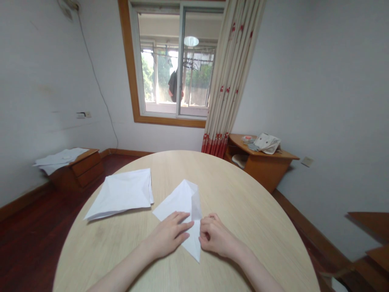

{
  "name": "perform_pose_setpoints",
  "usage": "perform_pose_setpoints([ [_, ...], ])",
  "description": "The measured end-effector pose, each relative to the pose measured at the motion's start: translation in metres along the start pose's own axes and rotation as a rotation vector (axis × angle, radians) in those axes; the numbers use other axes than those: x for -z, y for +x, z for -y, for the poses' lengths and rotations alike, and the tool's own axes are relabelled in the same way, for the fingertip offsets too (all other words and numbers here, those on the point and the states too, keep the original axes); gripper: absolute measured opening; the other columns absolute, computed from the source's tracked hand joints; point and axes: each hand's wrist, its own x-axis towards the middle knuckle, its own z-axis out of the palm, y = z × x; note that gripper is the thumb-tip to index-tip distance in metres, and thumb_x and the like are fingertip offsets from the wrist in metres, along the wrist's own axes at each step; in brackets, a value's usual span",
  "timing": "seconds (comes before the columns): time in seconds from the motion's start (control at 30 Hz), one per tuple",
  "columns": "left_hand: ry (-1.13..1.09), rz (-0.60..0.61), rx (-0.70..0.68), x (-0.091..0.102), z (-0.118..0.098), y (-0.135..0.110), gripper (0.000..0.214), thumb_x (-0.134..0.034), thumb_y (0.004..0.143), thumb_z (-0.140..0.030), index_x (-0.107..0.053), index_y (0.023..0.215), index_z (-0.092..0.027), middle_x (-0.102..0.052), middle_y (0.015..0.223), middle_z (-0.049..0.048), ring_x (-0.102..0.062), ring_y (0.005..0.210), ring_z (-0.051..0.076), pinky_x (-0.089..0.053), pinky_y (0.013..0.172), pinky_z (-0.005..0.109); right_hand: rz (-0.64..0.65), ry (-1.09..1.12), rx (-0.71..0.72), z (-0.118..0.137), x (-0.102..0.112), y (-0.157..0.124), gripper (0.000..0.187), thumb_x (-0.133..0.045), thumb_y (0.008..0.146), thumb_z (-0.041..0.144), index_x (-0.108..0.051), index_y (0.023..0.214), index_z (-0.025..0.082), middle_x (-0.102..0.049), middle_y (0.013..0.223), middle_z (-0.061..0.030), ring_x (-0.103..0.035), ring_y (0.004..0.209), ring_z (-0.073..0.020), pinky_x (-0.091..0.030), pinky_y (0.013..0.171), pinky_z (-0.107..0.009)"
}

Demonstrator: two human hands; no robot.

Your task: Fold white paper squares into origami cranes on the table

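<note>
A white sheet of paper (174, 201), folded to a pointed shape, lies on the round wooden table (243, 211) in front of me. One narrow flap along its right side stands slightly raised, and a tip points toward me. My left hand (170, 235) rests flat on the paper's lower left part, fingers spread and holding nothing. At the right edge of the paper, my right hand (215, 235) is closed, with fingers curled and the thumb near the forefinger. Its fingertips meet the paper's edge there, though the exact grip is partly hidden.
A stack of white paper (124, 192) lies on the table at the left. Beyond the table are a small drawer cabinet (89, 168) on the left and a corner stand (264, 170) with a light bag (267, 143) on the right. A curtain (227, 89) hangs beside the window.
</note>
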Motion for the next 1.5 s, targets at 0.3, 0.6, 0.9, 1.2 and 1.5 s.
perform_pose_setpoints([
  [0.3,-0.005,0.032,0.008,0.004,0.000,0.001,0.039,-0.054,0.093,-0.025,-0.055,0.131,-0.028,-0.050,0.140,0.0068,-0.045,0.126,0.024,-0.037,0.107,0.042,0.093,0.107,0.003,0.006,0.001,-0.003,0.023,-0.058,0.062,0.005,-0.042,0.050,0.016,-0.049,0.058,0.0086,-0.042,0.056,-0.0073,-0.035,0.082,-0.027],
  [0.6,-0.023,0.042,0.025,0.004,0.001,0.001,0.039,-0.054,0.093,-0.027,-0.055,0.131,-0.029,-0.049,0.141,0.0061,-0.044,0.127,0.025,-0.036,0.107,0.043,0.136,0.155,0.012,0.006,-0.004,-0.007,0.023,-0.058,0.059,0.006,-0.043,0.047,0.018,-0.049,0.055,0.0086,-0.040,0.055,-0.0080,-0.040,0.079,-0.025],
  [0.9,-0.040,0.018,0.016,0.003,0.001,0.001,0.038,-0.053,0.093,-0.028,-0.055,0.131,-0.030,-0.050,0.141,0.0055,-0.046,0.126,0.025,-0.038,0.105,0.044,0.191,0.256,0.005,0.008,-0.003,-0.009,0.022,-0.059,0.056,0.005,-0.045,0.046,0.018,-0.045,0.054,0.0089,-0.045,0.060,-0.0094,-0.040,0.080,-0.025],
  [1.2,-0.004,0.036,0.027,0.001,-0.001,0.001,0.035,-0.048,0.096,-0.025,-0.056,0.130,-0.027,-0.049,0.142,0.0080,-0.044,0.130,0.025,-0.032,0.110,0.048,0.172,0.343,-0.032,0.007,-0.002,-0.008,0.024,-0.060,0.058,0.002,-0.046,0.047,0.018,-0.045,0.054,0.0089,-0.045,0.058,-0.0093,-0.040,0.067,-0.021],
  [1.5,0.005,0.001,0.034,-0.005,-0.005,-0.001,0.031,-0.038,0.100,-0.026,-0.058,0.123,-0.022,-0.045,0.145,0.0101,-0.042,0.133,0.023,-0.030,0.113,0.048,-0.085,0.198,-0.040,0.001,0.008,-0.003,0.028,-0.064,0.080,0.016,-0.053,0.054,0.018,-0.053,0.064,0.0035,-0.053,0.069,-0.0131,-0.040,0.069,-0.025],
])
